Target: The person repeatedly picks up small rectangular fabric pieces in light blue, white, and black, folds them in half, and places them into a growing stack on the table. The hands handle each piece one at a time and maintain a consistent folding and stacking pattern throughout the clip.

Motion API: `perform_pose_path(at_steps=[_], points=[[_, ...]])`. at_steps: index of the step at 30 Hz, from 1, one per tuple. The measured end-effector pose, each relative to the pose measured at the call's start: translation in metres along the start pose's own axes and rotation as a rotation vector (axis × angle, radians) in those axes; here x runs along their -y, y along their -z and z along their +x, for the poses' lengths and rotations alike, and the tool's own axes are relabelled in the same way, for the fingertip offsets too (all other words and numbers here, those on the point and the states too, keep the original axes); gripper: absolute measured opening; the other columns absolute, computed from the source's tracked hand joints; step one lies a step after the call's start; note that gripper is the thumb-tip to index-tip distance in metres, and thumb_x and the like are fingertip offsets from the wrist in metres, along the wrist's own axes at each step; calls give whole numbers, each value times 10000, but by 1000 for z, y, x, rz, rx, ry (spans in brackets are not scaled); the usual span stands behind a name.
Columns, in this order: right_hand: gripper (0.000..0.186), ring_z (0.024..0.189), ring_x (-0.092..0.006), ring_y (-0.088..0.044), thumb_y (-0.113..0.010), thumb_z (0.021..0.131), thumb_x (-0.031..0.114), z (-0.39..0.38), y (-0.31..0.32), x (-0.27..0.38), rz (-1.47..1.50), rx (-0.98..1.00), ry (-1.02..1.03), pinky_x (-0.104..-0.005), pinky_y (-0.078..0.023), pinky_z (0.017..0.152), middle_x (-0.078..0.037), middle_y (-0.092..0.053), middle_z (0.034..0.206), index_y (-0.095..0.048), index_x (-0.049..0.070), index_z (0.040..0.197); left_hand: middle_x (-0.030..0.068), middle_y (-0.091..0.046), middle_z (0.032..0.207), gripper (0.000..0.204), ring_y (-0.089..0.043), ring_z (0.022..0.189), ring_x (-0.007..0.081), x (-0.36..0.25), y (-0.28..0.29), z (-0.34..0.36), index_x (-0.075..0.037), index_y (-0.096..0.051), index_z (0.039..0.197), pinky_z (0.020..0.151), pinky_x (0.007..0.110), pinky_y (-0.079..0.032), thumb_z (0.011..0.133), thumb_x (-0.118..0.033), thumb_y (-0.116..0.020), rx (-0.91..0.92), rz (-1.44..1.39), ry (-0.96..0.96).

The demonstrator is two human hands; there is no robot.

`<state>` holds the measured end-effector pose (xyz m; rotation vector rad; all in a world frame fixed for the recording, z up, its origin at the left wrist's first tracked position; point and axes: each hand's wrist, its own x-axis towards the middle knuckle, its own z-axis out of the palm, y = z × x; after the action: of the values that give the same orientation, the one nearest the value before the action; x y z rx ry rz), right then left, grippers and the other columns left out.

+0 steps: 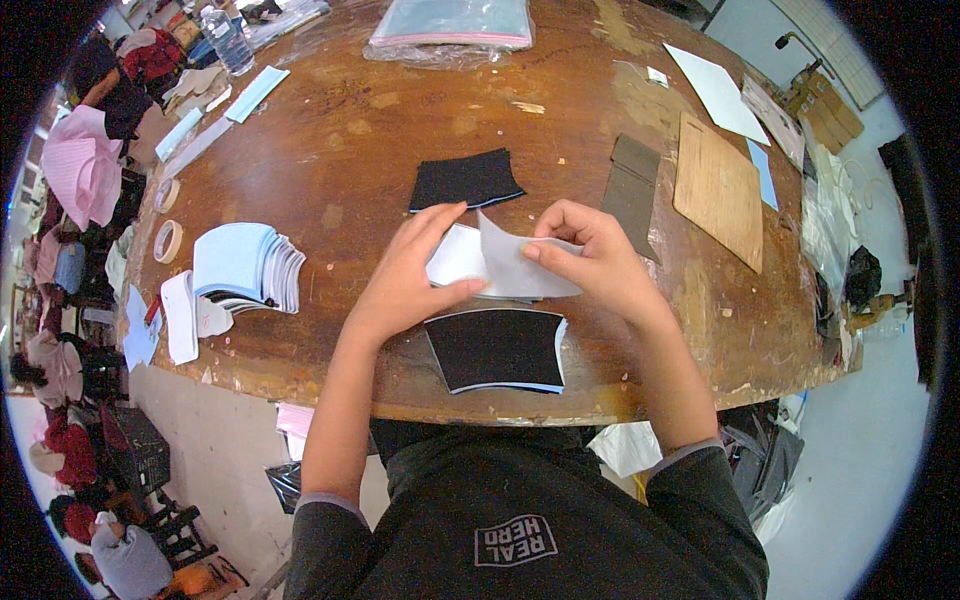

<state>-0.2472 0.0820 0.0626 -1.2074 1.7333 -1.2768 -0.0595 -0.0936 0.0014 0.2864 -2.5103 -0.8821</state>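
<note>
My right hand (585, 250) pinches a thin whitish curved sheet (525, 265) between thumb and fingers, lifting it at an angle. Beneath lies a small stack of white curved pieces (457, 258). My left hand (410, 270) clasps the left end of this stack, fingers at its far edge and thumb at its near edge. Just nearer to me, a black curved fabric piece (495, 348) rests on light-blue and white layers. Beyond my hands lies another black stack (466, 180) with a blue edge showing below.
On the wooden table (340, 345), a fanned light-blue stack (240, 262) and tape rolls (168, 241) sit left. A dark strip (631, 195) and a wooden board (718, 190) lie right. A plastic-wrapped bundle (450, 25) is at the back. People work at far left.
</note>
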Motion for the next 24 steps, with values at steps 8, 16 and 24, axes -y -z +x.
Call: perform_pose_path(at_steps=[8,16,24], points=[[188,816,-67,-548,-711,914,127,-23,-2,3,239,132,-48,-244,-453,700,32,-592,867,-582,59,1033,28,-617,913,665,-648,810,132,-45,13,-20,-59,-352,1504,735,252,-498,927,-36,-682,143,-1148,416],[215,906,-81,-561,-675,939,76,-57,-14,0,369,267,-132,-247,-467,816,15,-598,943,-577,36,1127,83,-564,1280,516,-548,1222,178,-58,-2,-60,-47,-504,1398,993,318,-449,923,-124,-688,13,-932,378],[271,978,-100,-568,-701,902,45,-43,-10,19,270,250,98,-272,-482,869,-12,-608,1026,-609,26,1156,17,-704,978,284,-645,878,110,-66,17,-48,-4,-643,1116,818,268,-516,885,-119,-763,326,-832,471]])
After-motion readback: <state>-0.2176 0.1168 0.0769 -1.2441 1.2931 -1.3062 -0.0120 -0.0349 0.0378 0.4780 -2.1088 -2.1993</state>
